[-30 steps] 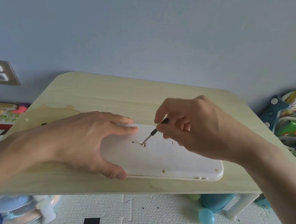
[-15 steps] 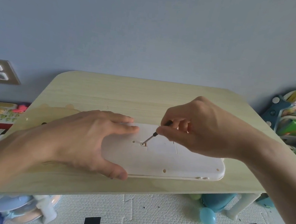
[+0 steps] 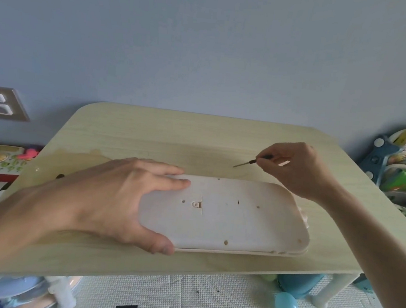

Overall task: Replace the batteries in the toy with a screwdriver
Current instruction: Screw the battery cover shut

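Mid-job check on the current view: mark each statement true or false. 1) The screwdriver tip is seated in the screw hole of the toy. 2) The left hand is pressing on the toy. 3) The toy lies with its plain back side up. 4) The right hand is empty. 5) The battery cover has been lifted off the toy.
1) False. The screwdriver is held above the table, beyond the toy, away from the screw tab.
2) True. The left hand lies flat over the toy's left end.
3) True. Only the plain underside with holes shows.
4) False. The right hand pinches the screwdriver.
5) False. The cover panel sits in place, flush with the back.
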Demonstrator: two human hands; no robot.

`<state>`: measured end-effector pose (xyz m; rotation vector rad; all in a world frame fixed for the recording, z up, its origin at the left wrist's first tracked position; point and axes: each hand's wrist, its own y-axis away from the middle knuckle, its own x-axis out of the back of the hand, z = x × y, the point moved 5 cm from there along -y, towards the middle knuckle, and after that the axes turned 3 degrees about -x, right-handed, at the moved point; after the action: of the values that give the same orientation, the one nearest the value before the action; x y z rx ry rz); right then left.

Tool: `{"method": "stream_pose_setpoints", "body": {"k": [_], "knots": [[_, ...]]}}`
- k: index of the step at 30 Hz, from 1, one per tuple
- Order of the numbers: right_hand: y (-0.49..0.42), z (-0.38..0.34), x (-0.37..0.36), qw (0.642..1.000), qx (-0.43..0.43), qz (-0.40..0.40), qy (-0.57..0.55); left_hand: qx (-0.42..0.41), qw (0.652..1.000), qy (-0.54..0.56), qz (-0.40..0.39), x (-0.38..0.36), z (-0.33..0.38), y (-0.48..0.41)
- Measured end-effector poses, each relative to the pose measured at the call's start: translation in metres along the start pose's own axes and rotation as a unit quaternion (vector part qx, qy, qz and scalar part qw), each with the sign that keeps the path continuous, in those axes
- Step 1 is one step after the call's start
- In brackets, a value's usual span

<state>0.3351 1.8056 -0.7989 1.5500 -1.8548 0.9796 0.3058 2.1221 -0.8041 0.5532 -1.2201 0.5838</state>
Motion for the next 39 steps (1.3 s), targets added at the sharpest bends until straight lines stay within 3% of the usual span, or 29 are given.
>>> {"method": "stream_pose_setpoints", "body": {"k": [11, 24, 28, 31, 35, 39], "knots": [[-0.012, 0.027, -0.012, 0.993, -0.102, -0.054, 0.018, -0.002, 1.000, 0.002, 0.001, 0.000, 0.001, 0.000], [-0.018, 0.026, -0.013, 0.990, -0.114, -0.080, 0.021, -0.019, 0.999, 0.021, 0.025, -0.002, -0.002, 0.004], [-0.024, -0.003, -0.014, 0.995, -0.070, -0.047, 0.044, -0.028, 0.996, 0.053, 0.067, 0.018, -0.020, 0.011], [-0.029, -0.047, -0.024, 0.999, -0.008, -0.037, 0.024, 0.010, 0.992, 0.064, 0.109, 0.042, -0.058, 0.026], [-0.028, -0.112, -0.063, 0.993, 0.067, -0.097, 0.004, 0.088, 0.985, 0.052, 0.138, 0.059, -0.112, 0.055], [-0.022, -0.162, -0.109, 0.979, 0.116, -0.166, -0.003, 0.170, 0.980, 0.051, 0.090, 0.053, -0.149, 0.080]]}}
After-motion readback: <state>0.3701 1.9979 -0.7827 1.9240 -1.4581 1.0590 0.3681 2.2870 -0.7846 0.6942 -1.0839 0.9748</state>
